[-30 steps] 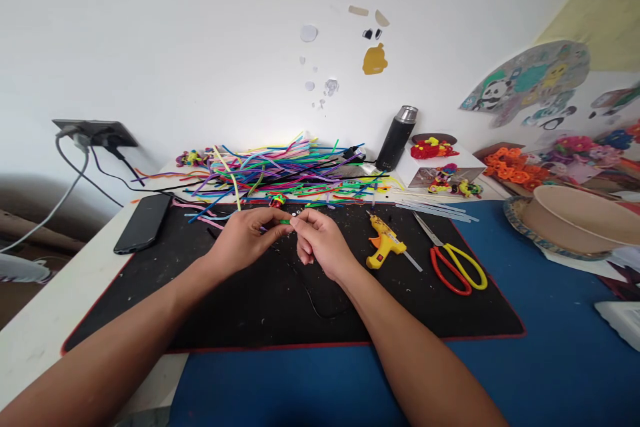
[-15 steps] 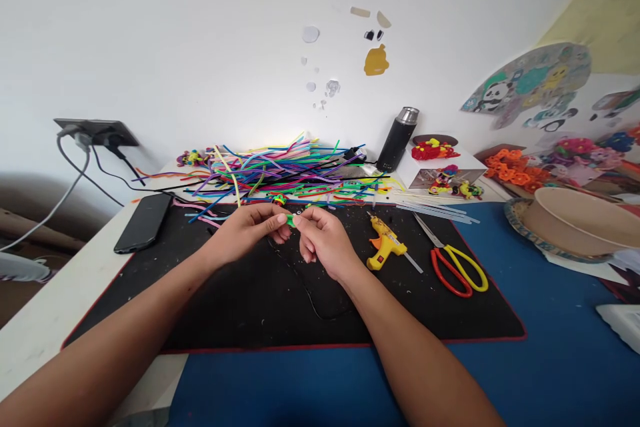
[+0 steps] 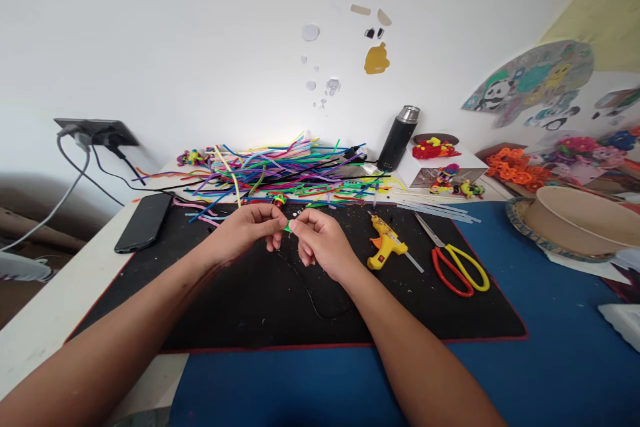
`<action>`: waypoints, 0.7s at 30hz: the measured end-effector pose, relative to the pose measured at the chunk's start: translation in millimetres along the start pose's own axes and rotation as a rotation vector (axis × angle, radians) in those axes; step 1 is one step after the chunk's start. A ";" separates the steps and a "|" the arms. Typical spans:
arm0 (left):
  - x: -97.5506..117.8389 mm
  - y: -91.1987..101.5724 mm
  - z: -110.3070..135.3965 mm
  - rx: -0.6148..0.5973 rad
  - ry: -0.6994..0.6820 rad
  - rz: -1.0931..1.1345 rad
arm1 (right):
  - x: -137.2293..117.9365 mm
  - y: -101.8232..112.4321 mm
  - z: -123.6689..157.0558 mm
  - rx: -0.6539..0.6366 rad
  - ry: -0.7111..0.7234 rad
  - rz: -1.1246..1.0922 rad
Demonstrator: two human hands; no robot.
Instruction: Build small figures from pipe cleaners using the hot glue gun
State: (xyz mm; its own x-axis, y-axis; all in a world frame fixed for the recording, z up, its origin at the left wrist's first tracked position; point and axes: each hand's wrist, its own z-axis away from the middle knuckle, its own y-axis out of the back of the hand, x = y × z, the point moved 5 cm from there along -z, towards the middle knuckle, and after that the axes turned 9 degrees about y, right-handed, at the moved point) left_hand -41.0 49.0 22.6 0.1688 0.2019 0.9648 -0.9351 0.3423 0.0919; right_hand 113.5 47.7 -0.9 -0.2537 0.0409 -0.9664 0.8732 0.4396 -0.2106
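Over the black mat (image 3: 240, 313), left hand (image 3: 250, 232) and right hand (image 3: 323, 240) both pinch a small green piece (image 3: 287, 227), the yellow glue gun (image 3: 387, 243) at its three o'clock, the phone (image 3: 143, 223) at its nine o'clock.

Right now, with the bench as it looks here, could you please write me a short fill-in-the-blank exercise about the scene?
1. The left hand and the right hand pinch a small piece coloured ____.
2. The yellow glue gun lies on a mat whose main colour is ____.
3. The scissors have one yellow handle and one that is ____.
4. Of the two hands, the one nearer the phone is the ____ one.

Missing words: green; black; red; left.
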 end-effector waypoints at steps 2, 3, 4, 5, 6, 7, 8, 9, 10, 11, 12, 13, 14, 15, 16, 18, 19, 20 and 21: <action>0.5 0.0 0.6 0.032 -0.003 -0.005 | 1.3 0.0 0.2 -0.013 -0.023 -0.024; 0.7 0.3 0.9 0.046 -0.002 -0.002 | 1.6 0.2 0.2 -0.018 -0.031 -0.039; 0.8 0.8 1.0 0.057 0.000 0.009 | 1.5 0.6 0.1 -0.021 -0.035 -0.055; 0.9 1.6 1.0 0.067 0.002 0.027 | 1.1 1.0 0.1 -0.021 -0.036 -0.068; 1.0 2.6 1.0 0.076 0.004 0.051 | 0.4 1.6 0.0 -0.016 -0.033 -0.079; 0.9 3.6 0.8 0.083 0.005 0.076 | -0.5 2.3 -0.1 -0.009 -0.030 -0.086; 0.8 4.5 0.7 0.089 0.006 0.100 | -1.2 2.7 -0.1 -0.004 -0.028 -0.090; 0.6 5.2 0.5 0.094 0.008 0.120 | -1.7 3.0 0.0 -0.001 -0.030 -0.094; 0.4 5.4 0.4 0.096 0.010 0.134 | -1.9 3.1 0.0 0.002 -0.034 -0.097; 0.3 5.3 0.2 0.096 0.013 0.145 | -1.8 3.1 0.1 0.003 -0.038 -0.102; 0.1 4.8 0.1 0.093 0.016 0.155 | -1.3 3.0 0.1 0.005 -0.043 -0.108; -0.2 4.0 0.1 0.089 0.020 0.166 | -0.6 2.9 0.1 0.005 -0.049 -0.114; -0.6 3.1 0.1 0.084 0.026 0.178 | 0.3 2.9 0.1 0.008 -0.054 -0.118; -1.2 2.0 0.2 0.077 0.035 0.190 | 1.2 3.0 0.1 0.009 -0.057 -0.121; -1.8 0.9 0.3 0.069 0.045 0.202 | 2.1 2.9 0.1 0.009 -0.060 -0.123; -3.1 -0.9 0.6 0.050 0.064 0.219 | 3.3 2.8 0.1 0.006 -0.061 -0.125; -3.5 -1.3 0.8 0.043 0.068 0.221 | 3.3 2.6 0.2 0.004 -0.059 -0.127; -3.6 -1.3 0.9 0.037 0.068 0.217 | 3.1 2.4 0.4 0.002 -0.057 -0.129; -3.4 -0.7 1.1 0.035 0.063 0.207 | 2.5 2.2 0.5 0.000 -0.054 -0.132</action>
State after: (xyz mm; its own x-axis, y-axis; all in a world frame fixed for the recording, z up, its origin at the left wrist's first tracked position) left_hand -41.2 47.1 19.5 -0.0101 0.3215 0.9469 -0.9618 0.2558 -0.0972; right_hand 115.0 48.3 -3.8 -0.3438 -0.0653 -0.9368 0.8337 0.4378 -0.3365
